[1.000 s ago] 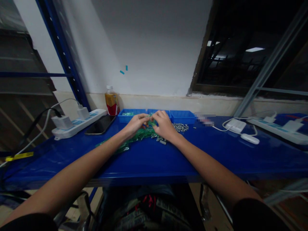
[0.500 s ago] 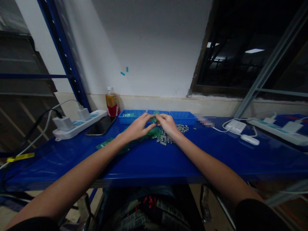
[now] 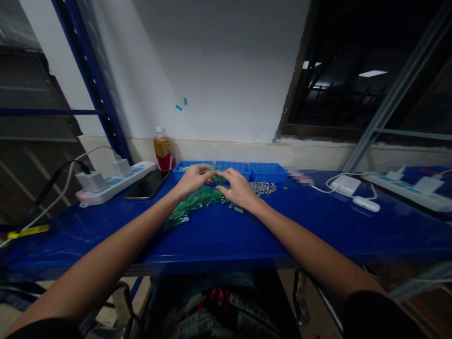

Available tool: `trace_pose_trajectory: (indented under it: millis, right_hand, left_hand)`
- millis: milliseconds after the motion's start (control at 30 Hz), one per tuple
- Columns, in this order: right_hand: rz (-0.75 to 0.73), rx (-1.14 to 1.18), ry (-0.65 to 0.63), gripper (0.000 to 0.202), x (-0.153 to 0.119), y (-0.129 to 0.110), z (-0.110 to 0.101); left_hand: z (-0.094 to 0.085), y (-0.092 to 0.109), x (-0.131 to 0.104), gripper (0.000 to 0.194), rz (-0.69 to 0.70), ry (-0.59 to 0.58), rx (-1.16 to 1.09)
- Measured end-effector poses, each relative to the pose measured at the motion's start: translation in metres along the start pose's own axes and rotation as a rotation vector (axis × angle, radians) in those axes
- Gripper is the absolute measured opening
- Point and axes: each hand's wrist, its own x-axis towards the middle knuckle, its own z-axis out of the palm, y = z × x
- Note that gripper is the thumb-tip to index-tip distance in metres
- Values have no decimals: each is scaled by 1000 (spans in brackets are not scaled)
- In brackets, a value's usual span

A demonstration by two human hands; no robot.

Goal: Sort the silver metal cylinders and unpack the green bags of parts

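A small green see-through plastic bag point(image 3: 219, 173) is pinched between my two hands, above the middle of the blue table. My left hand point(image 3: 195, 180) grips its left side, with thumb and fingers together. On its right side, my right hand point(image 3: 238, 189) holds the bag between finger and thumb. Whether anything is inside the bag is too small to tell. Below my hands lies a heap of green plastic bags point(image 3: 197, 200). Small silvery metal parts point(image 3: 263, 188) are scattered beside and partly behind my right hand.
Three blue bins point(image 3: 267, 172) line the wall; the left one holds small greenish pieces. A drink bottle point(image 3: 164, 149), a phone point(image 3: 147, 185) and a power strip point(image 3: 118, 181) are on the left. Another power strip point(image 3: 413, 192) and white chargers point(image 3: 345, 186) lie right.
Both hands have shifted slightly left with the green bag. More of the bag heap now shows beneath them, and the left arm has moved back off its left part.
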Motion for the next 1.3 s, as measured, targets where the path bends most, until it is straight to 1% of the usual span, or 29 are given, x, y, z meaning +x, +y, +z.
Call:
trace_pose_trajectory:
  millis: [67,133,167,233,300,367,433,533,600,700,767,800,833,867,933,1000,1033,1100,1133,1167,1233,1300]
  right_hand:
    - [69,74,38,31,2,1,1]
    - [224,220,82,27,6,1,-1]
    - [327,319,95,31,9,2,-2]
    - [532,554,115,43,14,3,-6]
    - [666,765,137,49,17,5,-9]
    - [695,884,158,46,19,8,-10]
    - [656,863,178,38,19,11,-9]
    - [523,615,264,21,16,13,-7]
    - [366,417,287,17,13,12,-7]
    - [98,188,235,23,9,7,-10]
    - [-22,78,219,26,6,4,-11]
    - [-55,39,224,27,5,3,-11]
    - [-73,11,232,28,5,2,-11]
    - [-81,-8,238,29,4,3,-11]
    - [-74,-25,227,31,4,4,-10]
    - [-24,-1,202,30,4,4,-9]
    - [24,42,190,27,5,3,-9]
    - [190,231,159,22,8,1,-10]
    - [298,368,140,27,10,-1,-11]
    - [408,512,118,37,12,-3,-13]
    - [598,748,93,52,15,-6,-15]
    - [695,847,112,52,17,-7,-17]
  left_hand:
    - [0,-1,-1,31,99,80,128]
    - [1,0,-3,30,255,135,315]
    - [2,1,-5,29,338,143,403]
    - [5,2,-9,28,486,121,519]
    - [11,3,-11,26,597,77,560]
    - [16,3,-13,25,668,43,572]
    - [20,4,-14,26,699,3,595]
    - [22,6,-16,26,659,-70,622]
    - [23,7,-16,29,573,-104,576]
    - [23,5,-15,46,351,-108,348]
    - [23,2,-12,59,174,-68,134]
    - [22,0,-10,62,101,-40,38]
    - [22,-1,-8,61,48,-12,-36]
    - [21,-3,-6,57,15,11,-85]
    - [20,-4,-3,40,-12,50,-130]
    - [20,-5,-2,26,9,96,-119]
    - [19,-5,-2,21,47,133,-85]
    - [18,-4,-5,14,189,207,71]
    - [17,-3,-6,11,289,221,187]
    - [17,-2,-8,8,394,213,311]
    - [17,2,-12,7,573,148,522]
    - [18,5,-16,9,677,90,631]
